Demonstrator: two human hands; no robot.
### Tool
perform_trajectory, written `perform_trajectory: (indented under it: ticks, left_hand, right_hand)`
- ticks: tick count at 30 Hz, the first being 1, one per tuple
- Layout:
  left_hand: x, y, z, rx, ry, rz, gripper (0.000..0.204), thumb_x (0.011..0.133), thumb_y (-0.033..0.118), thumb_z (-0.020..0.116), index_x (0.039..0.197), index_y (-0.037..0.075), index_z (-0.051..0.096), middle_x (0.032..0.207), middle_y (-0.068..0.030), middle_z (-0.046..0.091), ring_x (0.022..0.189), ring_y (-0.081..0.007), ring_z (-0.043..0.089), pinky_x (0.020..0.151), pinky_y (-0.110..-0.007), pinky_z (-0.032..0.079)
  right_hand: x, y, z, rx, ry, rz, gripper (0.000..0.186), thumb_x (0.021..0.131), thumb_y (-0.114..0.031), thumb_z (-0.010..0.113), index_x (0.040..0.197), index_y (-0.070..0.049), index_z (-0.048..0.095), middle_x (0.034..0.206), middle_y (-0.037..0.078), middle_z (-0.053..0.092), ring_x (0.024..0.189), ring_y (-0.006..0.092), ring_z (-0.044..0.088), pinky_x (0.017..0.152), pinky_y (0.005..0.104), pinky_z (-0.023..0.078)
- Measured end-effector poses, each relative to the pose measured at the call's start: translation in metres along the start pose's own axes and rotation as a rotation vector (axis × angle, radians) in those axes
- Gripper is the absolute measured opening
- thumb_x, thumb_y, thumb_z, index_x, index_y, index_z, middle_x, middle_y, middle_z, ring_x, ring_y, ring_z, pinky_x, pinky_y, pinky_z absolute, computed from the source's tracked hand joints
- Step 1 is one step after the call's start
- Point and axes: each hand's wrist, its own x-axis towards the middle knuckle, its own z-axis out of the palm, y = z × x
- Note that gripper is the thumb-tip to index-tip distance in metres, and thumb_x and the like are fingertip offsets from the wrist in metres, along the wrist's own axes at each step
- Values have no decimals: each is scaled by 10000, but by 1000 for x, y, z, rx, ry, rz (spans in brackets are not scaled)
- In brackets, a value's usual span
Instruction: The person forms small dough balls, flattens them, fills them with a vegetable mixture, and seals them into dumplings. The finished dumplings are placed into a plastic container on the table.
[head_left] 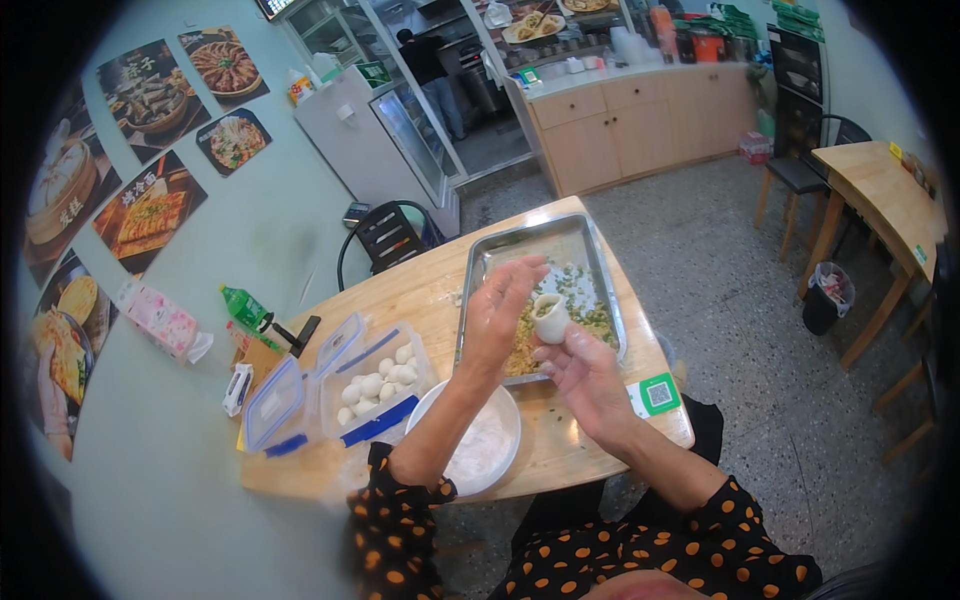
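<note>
A small white dough cup (551,326) with greenish filling at its opening is held upright by my right hand (585,378), thumb and fingers around its lower part. My left hand (503,302) is raised just left of the cup, fingers stretched out and flour-dusted, apart from it. Both hands are over a metal tray (472,275) with chopped green and yellowish-brown filling (525,352). Under my left forearm stands a white bowl (508,447) of flour (480,450), partly hidden. A clear plastic box (330,415) left of it contains several white dough balls (372,386).
A green and white code card (658,396) lies at the table's right edge. Box lids (272,408), a green bottle (240,302) and a tissue pack (160,318) are along the left wall. A black chair (388,238) stands behind the table; a person (430,75) is in the back room.
</note>
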Motion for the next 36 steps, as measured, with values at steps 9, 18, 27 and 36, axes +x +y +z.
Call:
perform_trajectory:
  ticks: [9,18,27,36]
  left_hand:
    - [-11,2,8,59,-283,-196,348,885,245,737,1156,39,663,1146,-82,699,904,-105,638,726,-227,509]
    - [-18,0,20,164,-85,-99,186,895,203,766,950,50,675,964,-81,740,766,-96,666,627,-215,527]
    - [-30,-9,20,104,-122,-77,137,894,150,765,935,59,671,967,-80,732,925,-149,702,831,-274,560]
    - [-32,-11,14,54,-151,-48,139,896,148,760,925,44,672,982,-93,729,975,-170,698,879,-326,559]
  right_hand:
    - [-3,-11,0,2,-26,4,291,1041,-262,573,1231,-42,601,1076,42,674,959,139,648,863,302,514]
    - [-6,-4,6,-18,-80,-27,432,1026,-321,598,1361,-61,511,1237,28,607,1094,135,601,943,340,501]
    - [-21,-6,6,-109,-44,-20,571,1041,-321,573,1506,-47,385,1373,47,554,1229,147,567,1032,347,478]
    - [-18,1,6,-106,-16,37,551,1040,-321,576,1482,-40,404,1362,48,560,1221,150,574,1046,338,473]
